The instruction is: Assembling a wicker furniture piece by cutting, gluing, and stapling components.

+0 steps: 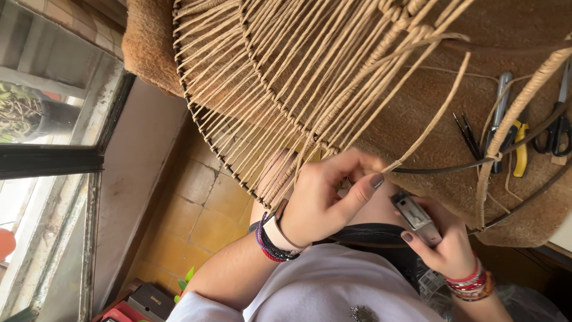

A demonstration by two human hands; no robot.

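Left hand [325, 203] pinches the frayed end of a tan twisted-paper cord [438, 113] against the thin dark metal hoop [441, 169], near the middle of the scene; the cord runs up and right to the woven tan cord panel [268, 77]. Right hand [444, 244] is closed round a small silver lighter [414, 216] just beside it. That cord looks light, limp and easily frayed, best held close to its tip; scissors [557, 131] and pliers [506, 125] lie far right on the brown fuzzy tabletop [417, 101]
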